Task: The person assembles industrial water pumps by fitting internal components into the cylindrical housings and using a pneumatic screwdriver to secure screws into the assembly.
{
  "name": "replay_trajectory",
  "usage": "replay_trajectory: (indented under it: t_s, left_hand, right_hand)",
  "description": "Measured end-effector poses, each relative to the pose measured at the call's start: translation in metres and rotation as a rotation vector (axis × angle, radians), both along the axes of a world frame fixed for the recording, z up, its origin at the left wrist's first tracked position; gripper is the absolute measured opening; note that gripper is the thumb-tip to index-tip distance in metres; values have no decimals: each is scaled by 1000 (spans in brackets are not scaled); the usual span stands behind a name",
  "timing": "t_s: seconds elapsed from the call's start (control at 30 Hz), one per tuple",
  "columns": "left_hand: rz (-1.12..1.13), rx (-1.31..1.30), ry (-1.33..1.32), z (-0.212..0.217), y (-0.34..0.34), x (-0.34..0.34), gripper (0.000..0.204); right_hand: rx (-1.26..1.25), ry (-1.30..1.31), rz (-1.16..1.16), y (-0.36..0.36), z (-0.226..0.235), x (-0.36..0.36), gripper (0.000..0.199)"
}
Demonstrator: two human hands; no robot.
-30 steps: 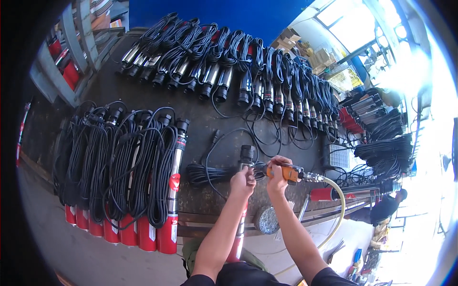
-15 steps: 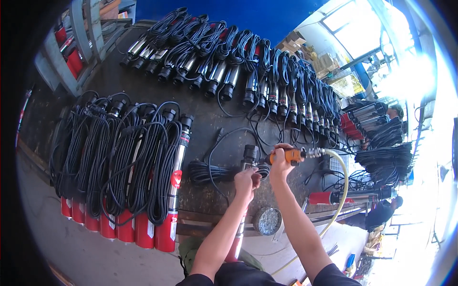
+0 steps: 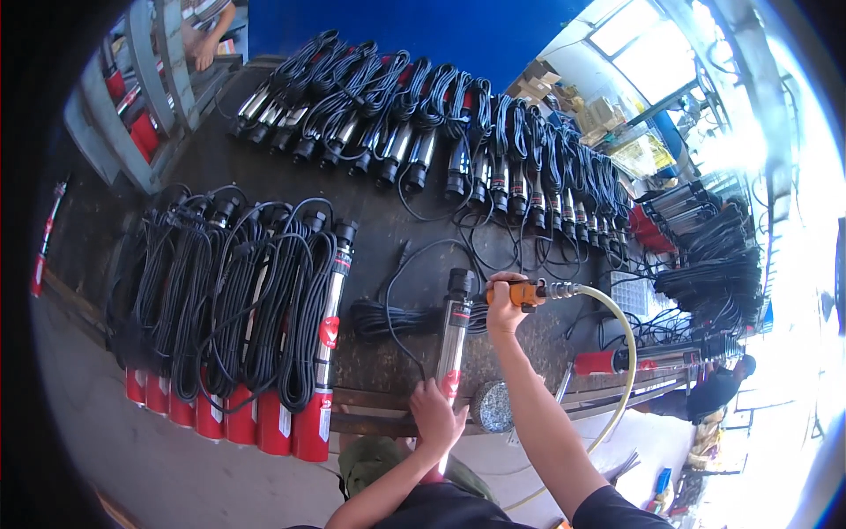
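A steel submersible pump [image 3: 452,342] with a black top fitting and red lower end stands tilted in front of me, leaning across the table's front edge. My left hand [image 3: 438,419] is wrapped round its lower part, the fingertips partly hidden. In my right hand [image 3: 504,304] is an orange pneumatic screwdriver [image 3: 526,294], held level with its nose toward the pump's upper part. A pale air hose [image 3: 630,331] runs from its back end and curves down. Behind the pump lies a coil of black cable [image 3: 388,317] on the dark table.
Several cable-wrapped pumps [image 3: 308,353] stand in a row at the left. Another long row [image 3: 423,150] lies across the back. A round tin of small metal parts [image 3: 495,407] sits at the table edge. More pumps [image 3: 634,360] lie at right; a person's arm [image 3: 211,40] shows far left.
My left hand has slid down from the pump's top to its lower part. My right hand with the screwdriver has shifted slightly left. Someone's arm has appeared at the far left.
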State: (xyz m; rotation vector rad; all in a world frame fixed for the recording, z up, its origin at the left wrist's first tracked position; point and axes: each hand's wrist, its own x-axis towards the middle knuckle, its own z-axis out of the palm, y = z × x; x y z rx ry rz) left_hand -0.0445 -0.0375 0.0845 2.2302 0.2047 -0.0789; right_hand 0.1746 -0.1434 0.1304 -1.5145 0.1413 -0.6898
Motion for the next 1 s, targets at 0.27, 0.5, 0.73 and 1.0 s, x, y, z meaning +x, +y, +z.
replay_trajectory:
  t_s: [0.27, 0.5, 0.73, 1.0]
  left_hand:
    - [-57, 136, 104, -10, -1, 6, 103]
    - [21, 51, -20, -14, 48, -17, 86]
    - [27, 488, 224, 15, 49, -4, 112]
    - [-11, 237, 154, -7, 77, -8, 87]
  right_hand:
    - [-68, 88, -254, 7, 54, -61, 29]
    - [826, 240, -474, -44, -21, -239, 51]
    - [1733, 278, -422, -73, -81, -233, 71]
    - [844, 1024, 423, 53, -48, -154, 61]
